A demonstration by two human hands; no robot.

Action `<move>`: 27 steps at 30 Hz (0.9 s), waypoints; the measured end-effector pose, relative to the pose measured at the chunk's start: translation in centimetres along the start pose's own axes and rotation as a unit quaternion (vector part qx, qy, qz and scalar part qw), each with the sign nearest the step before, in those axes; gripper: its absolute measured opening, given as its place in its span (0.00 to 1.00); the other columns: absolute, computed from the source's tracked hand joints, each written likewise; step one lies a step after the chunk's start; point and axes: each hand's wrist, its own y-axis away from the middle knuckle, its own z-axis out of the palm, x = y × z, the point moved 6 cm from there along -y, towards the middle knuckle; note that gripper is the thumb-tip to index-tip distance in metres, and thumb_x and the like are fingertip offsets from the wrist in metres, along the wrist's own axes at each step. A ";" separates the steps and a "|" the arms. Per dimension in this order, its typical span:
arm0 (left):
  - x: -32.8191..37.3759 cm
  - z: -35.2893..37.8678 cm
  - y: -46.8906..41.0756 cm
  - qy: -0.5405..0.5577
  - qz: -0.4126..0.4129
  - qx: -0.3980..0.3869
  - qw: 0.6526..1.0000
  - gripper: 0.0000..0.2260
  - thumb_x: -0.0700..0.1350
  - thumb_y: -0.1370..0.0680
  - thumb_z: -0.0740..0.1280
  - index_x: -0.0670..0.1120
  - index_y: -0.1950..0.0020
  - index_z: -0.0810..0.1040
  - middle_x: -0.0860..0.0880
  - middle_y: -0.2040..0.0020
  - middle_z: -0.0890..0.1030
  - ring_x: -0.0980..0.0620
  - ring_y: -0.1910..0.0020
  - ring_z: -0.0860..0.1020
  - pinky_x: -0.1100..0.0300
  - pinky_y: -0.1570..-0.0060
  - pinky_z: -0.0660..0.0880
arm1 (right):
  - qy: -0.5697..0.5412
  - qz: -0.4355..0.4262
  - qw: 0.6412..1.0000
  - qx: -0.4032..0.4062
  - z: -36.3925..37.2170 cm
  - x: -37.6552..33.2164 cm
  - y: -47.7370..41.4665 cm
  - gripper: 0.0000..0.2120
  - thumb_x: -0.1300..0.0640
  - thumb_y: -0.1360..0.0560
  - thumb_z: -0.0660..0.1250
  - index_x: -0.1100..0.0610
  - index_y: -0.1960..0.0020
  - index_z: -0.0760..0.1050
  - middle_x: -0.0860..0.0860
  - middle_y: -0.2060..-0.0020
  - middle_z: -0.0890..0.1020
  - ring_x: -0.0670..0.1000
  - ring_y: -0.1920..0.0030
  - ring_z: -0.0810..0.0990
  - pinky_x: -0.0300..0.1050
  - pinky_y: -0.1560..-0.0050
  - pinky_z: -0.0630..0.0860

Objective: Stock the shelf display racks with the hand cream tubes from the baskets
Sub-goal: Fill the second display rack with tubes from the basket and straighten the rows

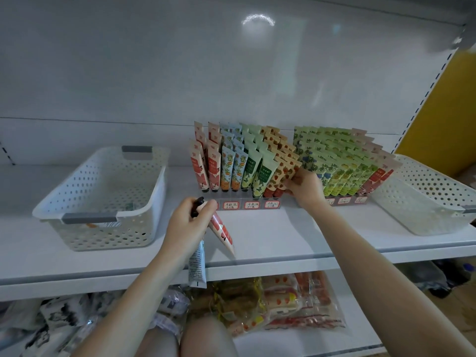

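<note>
Left hand (186, 222): I gripped a red tube (222, 233) and a pale tube (197, 266), caps upward.
Right hand (305, 189): I pinched a strawberry tube (283, 173) standing in the rack (247, 204).

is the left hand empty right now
No, the left hand grips a red-patterned tube and a pale blue tube by their capped ends, while the right hand pinches a strawberry-print tube.

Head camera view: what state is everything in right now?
Left basket, nearly empty.
Right basket, looks empty.
Left rack, filled with standing tubes.
Right rack, filled with standing tubes.
Left hand, grips two tubes, caps up.
Right hand, pinches a strawberry tube in the left rack.
</note>
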 end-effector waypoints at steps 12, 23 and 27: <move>0.4 -0.2 -0.1 0.010 0.007 0.001 1.000 0.11 0.49 0.23 0.64 0.41 0.53 0.75 0.38 0.54 0.80 0.44 0.55 0.77 0.46 0.49 0.75 | 0.013 0.005 1.000 -0.007 0.0 0.6 0.1 0.11 0.63 0.26 0.67 0.68 0.47 0.76 0.62 0.53 0.82 0.60 0.53 0.81 0.49 0.55 0.76; 0.8 -0.5 -0.1 0.018 0.021 0.001 1.000 0.08 0.49 0.22 0.63 0.45 0.55 0.75 0.43 0.56 0.80 0.48 0.54 0.78 0.50 0.47 0.75 | 0.011 0.024 1.000 0.001 -0.1 1.1 0.0 0.09 0.63 0.27 0.69 0.69 0.51 0.75 0.64 0.55 0.82 0.61 0.53 0.81 0.58 0.51 0.78; 1.0 -0.7 0.1 0.023 0.028 0.005 0.999 0.06 0.49 0.23 0.64 0.48 0.56 0.74 0.46 0.57 0.80 0.48 0.53 0.79 0.48 0.46 0.75 | 0.038 0.033 0.999 0.002 -0.2 1.3 0.6 0.09 0.63 0.26 0.67 0.70 0.54 0.73 0.64 0.63 0.80 0.55 0.65 0.75 0.47 0.64 0.73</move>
